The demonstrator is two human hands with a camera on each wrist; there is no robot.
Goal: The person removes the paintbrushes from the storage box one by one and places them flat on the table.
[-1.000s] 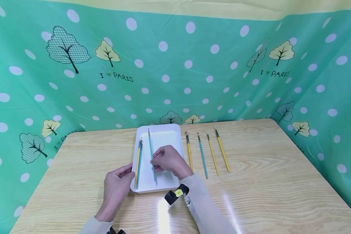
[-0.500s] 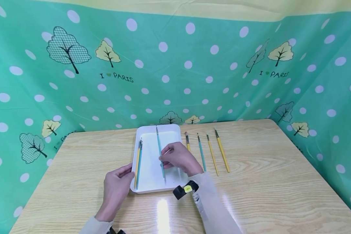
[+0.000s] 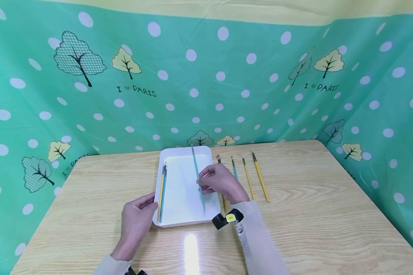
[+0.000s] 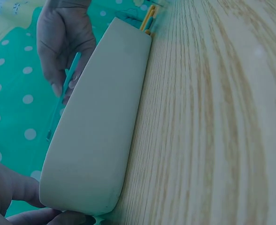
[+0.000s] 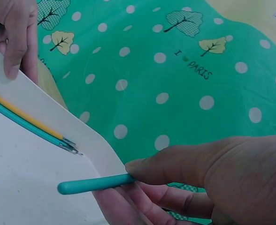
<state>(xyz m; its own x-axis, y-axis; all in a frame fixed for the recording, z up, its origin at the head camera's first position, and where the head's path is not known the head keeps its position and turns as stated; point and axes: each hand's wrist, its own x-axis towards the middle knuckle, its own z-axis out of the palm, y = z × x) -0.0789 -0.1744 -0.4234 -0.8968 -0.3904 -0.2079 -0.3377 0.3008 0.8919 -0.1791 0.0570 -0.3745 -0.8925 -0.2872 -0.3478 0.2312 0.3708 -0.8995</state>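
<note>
A white tray (image 3: 180,187) lies on the wooden table. My left hand (image 3: 137,217) grips its left edge, thumb at the rim; the left wrist view shows fingers at the tray's corner. My right hand (image 3: 223,182) pinches a teal paintbrush (image 3: 195,162) between thumb and fingers over the tray's right half. Its bristle end points away from me, and the rounded handle end (image 5: 77,186) sticks out in the right wrist view. Along the tray's left wall lie a yellow paintbrush (image 5: 27,113) and a teal paintbrush (image 5: 25,123), side by side.
Right of the tray, several paintbrushes lie in a row: one yellow (image 3: 225,206) and one teal (image 3: 234,170), both partly hidden by my right hand, then a thin yellow one (image 3: 247,177) and a thicker yellow one (image 3: 260,177). A green dotted curtain (image 3: 179,110) hangs behind the table.
My right hand has carried the teal paintbrush rightward across the tray, from its middle to its right half. The left hand and the tray have stayed in place.
</note>
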